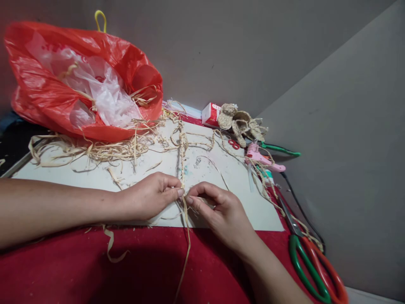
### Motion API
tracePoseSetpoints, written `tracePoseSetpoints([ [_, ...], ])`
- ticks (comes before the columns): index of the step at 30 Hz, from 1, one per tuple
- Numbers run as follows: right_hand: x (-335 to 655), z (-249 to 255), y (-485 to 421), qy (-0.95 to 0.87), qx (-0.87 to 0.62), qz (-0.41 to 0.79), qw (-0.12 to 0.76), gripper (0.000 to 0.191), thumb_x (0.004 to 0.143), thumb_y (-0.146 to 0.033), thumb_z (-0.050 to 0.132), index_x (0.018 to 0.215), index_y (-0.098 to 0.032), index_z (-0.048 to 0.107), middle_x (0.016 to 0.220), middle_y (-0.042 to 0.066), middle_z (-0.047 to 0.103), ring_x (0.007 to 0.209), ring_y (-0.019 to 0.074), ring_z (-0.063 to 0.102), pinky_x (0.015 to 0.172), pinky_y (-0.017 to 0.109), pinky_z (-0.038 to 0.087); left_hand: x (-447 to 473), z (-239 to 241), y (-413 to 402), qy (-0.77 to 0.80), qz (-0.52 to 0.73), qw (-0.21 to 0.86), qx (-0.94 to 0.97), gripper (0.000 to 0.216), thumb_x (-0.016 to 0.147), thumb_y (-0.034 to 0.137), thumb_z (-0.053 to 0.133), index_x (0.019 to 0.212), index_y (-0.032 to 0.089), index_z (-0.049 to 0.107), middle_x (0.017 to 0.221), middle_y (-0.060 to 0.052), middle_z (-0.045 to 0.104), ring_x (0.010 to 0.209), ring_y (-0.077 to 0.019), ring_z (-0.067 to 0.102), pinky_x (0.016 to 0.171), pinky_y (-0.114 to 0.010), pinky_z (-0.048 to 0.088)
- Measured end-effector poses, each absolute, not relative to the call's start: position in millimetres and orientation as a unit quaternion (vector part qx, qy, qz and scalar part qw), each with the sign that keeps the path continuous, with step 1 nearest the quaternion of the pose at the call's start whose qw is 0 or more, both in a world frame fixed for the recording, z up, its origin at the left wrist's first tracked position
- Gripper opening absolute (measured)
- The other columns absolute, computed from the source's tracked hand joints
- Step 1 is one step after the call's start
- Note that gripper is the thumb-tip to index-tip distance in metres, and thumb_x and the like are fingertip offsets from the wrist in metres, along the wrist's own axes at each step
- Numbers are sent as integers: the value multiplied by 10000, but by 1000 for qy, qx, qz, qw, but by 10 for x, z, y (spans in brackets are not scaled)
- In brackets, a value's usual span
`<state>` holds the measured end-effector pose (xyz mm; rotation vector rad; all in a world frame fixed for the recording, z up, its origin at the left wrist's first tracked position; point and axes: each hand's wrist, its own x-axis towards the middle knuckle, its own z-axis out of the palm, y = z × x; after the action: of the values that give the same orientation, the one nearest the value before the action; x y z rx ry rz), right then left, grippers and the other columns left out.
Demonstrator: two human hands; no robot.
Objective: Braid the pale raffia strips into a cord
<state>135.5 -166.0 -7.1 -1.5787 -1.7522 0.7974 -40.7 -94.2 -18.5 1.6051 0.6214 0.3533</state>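
A thin braid of pale raffia (182, 156) runs down the middle of a white board (221, 185) toward me. My left hand (152, 196) pinches the braid's near end between thumb and fingers. My right hand (218, 209) meets it from the right, its fingertips closed on loose raffia strands at the same spot. Unbraided strands (186, 249) trail down from both hands over the red cloth (95, 270).
A red plastic bag (79, 80) with clear plastic and raffia spilling out sits at the back left. Small woven raffia pieces (240, 120), a red and white box (210, 113), a pink glue gun (261, 158) and large green and red scissors (311, 261) line the right side beside a grey wall.
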Motion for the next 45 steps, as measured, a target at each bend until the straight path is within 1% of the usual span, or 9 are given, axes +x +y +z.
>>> tracePoseSetpoints([
  [6,1326,-105,-1668,-728,-577,204,309,112,884,-226,517,778,-195,535,698,6,575,619,120,515,587,227,398,-406,-175,-951,275,155,615,723,273,876,364,428,735,151,526,641,47,411,608,-83,365,553,-183,313],
  [11,1309,-159,-1675,-728,-585,185,307,109,892,-244,502,790,-207,508,719,15,568,627,131,515,565,232,385,-408,-154,-948,275,152,590,744,268,872,347,416,702,156,496,621,48,383,595,-82,348,538,-181,305],
  [15,1312,-165,-1673,-705,-607,206,306,93,900,-293,498,864,-211,522,689,-2,550,590,127,485,558,233,374,-407,-155,-929,276,167,582,747,254,858,319,425,667,159,476,614,49,377,590,-81,347,537,-181,304],
  [21,1319,-125,-1658,-681,-595,322,280,294,926,-339,432,671,-199,469,573,-45,365,533,106,350,503,222,304,-396,-165,-916,256,171,576,757,239,858,272,423,653,158,470,608,54,369,584,-77,351,560,-191,303],
  [24,1310,-126,-1650,-671,-579,368,283,293,929,-331,409,679,-193,474,605,-38,382,578,110,380,541,224,327,-402,-165,-905,262,166,548,777,267,847,272,438,604,164,419,575,59,339,565,-76,330,544,-201,275],
  [27,1285,-124,-1645,-676,-581,352,285,292,918,-303,410,651,-192,449,590,-40,371,569,108,367,539,229,314,-415,-165,-880,259,152,537,788,290,854,287,431,593,166,398,562,60,329,554,-76,312,528,-211,250],
  [34,1235,-90,-1650,-652,-601,342,311,315,870,-286,428,574,-202,359,551,-48,293,525,100,286,479,226,257,-420,-171,-839,201,119,599,766,243,876,292,406,679,157,453,600,62,354,561,-69,328,527,-199,265],
  [40,1211,-75,-1638,-631,-617,362,301,319,849,-291,425,556,-201,337,547,-52,284,521,94,287,485,221,260,-385,-203,-878,226,133,589,764,262,854,286,407,631,154,447,588,57,360,567,-73,336,519,-198,263],
  [45,1158,-38,-1678,-644,-617,359,276,255,862,-241,365,627,-184,445,584,-33,397,575,114,390,539,227,316,-379,-223,-921,233,148,595,755,223,826,233,398,633,153,478,602,48,406,585,-79,369,543,-191,307],
])
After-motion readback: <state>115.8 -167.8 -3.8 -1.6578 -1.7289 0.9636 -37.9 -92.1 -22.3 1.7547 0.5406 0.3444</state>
